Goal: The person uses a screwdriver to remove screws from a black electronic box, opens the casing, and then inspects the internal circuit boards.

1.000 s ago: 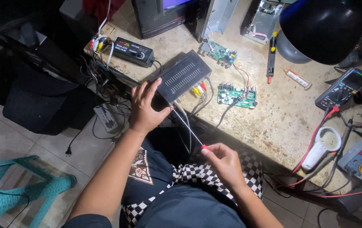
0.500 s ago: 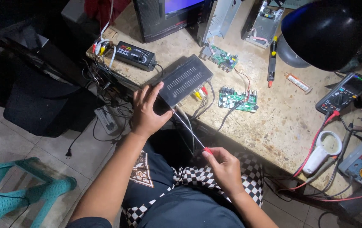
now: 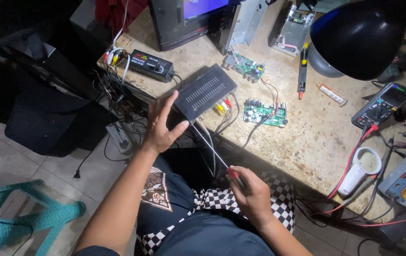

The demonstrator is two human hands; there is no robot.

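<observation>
From the head camera, the left hand (image 3: pixel 161 124) rests open, fingers spread, against the near end of a black box (image 3: pixel 205 92) that lies at the table (image 3: pixel 307 137) edge in the middle of the frame. The right hand (image 3: pixel 251 193), lower centre, is closed around the red handle of a long thin screwdriver (image 3: pixel 211 148), whose tip reaches the box's lower corner. A green circuit board (image 3: pixel 264 113) lies just right of the box, and a black lamp (image 3: pixel 361 35) hangs at the upper right.

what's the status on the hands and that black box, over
Left hand steadies black vented box at bench edge. Right hand grips long screwdriver, tip at box's near side. Plugged cables crowd that side.
</observation>
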